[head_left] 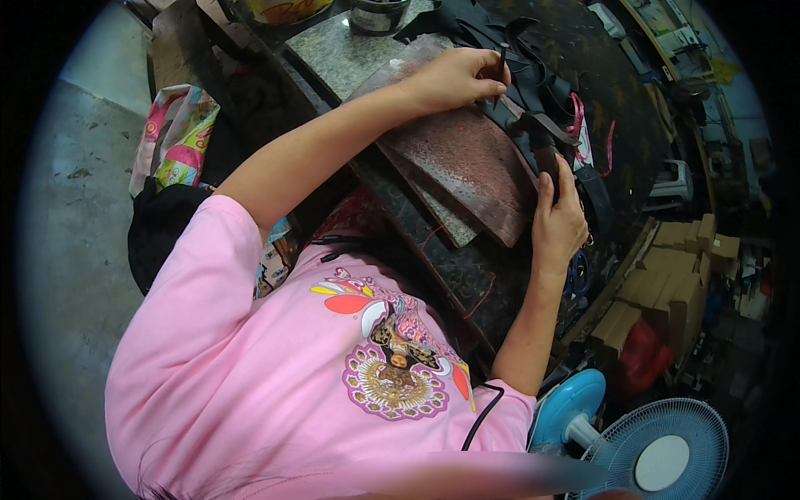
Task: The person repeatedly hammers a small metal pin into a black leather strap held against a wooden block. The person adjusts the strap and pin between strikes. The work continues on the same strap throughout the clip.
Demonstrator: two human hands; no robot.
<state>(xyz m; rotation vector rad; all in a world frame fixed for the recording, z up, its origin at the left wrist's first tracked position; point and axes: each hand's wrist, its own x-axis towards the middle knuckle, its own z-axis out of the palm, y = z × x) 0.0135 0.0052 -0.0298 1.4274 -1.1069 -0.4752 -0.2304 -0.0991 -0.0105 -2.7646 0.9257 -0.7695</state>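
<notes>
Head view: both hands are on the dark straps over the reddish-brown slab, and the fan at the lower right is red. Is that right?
Not quite. In the head view the fan is blue, not red. The rest stands: the left hand and right hand are on the dark straps over the reddish-brown slab.

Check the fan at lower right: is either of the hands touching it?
No. Both hands, left and right, grip dark straps on the workbench, far from the blue fan.

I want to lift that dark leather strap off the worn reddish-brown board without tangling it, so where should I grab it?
Judging by its pose, grip the dark leather strap on the bare stretch between the left hand and right hand, coming from above. It lies flat across the worn reddish-brown board there; farther back it joins the tangled pile of black straps.
</notes>
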